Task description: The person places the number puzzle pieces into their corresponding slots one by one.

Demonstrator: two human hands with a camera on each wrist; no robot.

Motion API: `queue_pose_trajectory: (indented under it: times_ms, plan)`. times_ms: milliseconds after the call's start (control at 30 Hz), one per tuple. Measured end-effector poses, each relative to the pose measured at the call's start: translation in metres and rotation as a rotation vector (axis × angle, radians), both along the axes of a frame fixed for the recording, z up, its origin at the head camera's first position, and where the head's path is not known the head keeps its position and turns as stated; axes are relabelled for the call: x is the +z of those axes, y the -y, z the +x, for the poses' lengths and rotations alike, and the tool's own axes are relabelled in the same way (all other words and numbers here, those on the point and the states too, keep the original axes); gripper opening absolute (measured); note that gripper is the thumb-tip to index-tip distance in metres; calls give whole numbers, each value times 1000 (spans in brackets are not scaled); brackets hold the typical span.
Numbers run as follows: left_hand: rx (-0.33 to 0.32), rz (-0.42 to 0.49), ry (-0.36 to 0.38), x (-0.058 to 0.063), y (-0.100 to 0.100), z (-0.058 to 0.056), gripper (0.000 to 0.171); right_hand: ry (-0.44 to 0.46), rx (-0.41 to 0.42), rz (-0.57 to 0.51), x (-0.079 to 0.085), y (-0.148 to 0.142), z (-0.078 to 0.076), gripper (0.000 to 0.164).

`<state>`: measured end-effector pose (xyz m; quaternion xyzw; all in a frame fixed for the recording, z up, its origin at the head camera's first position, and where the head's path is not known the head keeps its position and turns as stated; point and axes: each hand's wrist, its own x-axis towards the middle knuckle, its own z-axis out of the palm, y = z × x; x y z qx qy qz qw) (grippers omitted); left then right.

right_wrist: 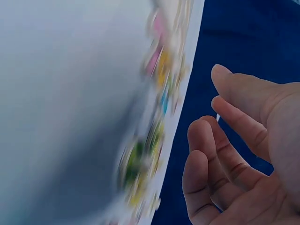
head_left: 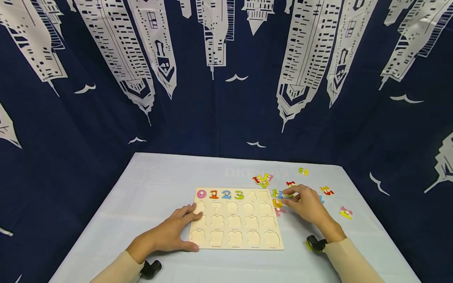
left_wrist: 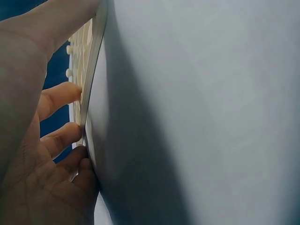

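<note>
A pale wooden number puzzle board [head_left: 244, 220] lies flat on the table, with numbers 0 [head_left: 201, 193], 1 [head_left: 214, 194], 2 [head_left: 226, 194] and 3 [head_left: 239, 195] seated in its top row. My left hand [head_left: 170, 232] rests at the board's left side, fingers spread over the edge and thumb at the lower corner. In the left wrist view its fingers [left_wrist: 63, 136] touch the board's rim. Right of the board, my right hand [head_left: 306, 204] hovers over loose number pieces [head_left: 277, 203], fingers bent and apart. The right wrist view shows nothing between its fingertips [right_wrist: 220, 72].
More loose number pieces lie beyond the board's top right corner [head_left: 263, 180] and farther right, among them a red and yellow 15 [head_left: 327, 190] and a pink and yellow piece [head_left: 346, 213]. A dark blue printed curtain [head_left: 212, 118] hangs behind the white table [head_left: 148, 188].
</note>
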<state>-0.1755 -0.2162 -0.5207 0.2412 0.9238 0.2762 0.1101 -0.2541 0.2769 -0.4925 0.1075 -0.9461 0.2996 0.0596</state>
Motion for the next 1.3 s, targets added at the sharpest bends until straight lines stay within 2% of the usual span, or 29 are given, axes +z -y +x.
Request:
queue_pose_trajectory:
  times_ms: [233, 433, 933, 1167, 1300]
  plan:
    - [-3, -3, -2, -3, 2, 0, 114, 2, -106, 70, -9, -53, 16, 37]
    - [-1, -7, -15, -6, 5, -1, 114, 51, -143, 94, -16, -75, 18, 35]
    - [-6, 1, -26, -5, 6, -1, 112, 93, -188, 79, -21, -91, 25, 18]
    - [-2, 5, -17, -7, 5, -2, 113, 12, -196, 81, -19, -85, 26, 17]
    - [0, 6, -7, -6, 4, -3, 113, -29, -188, 69, -12, -71, 25, 18]
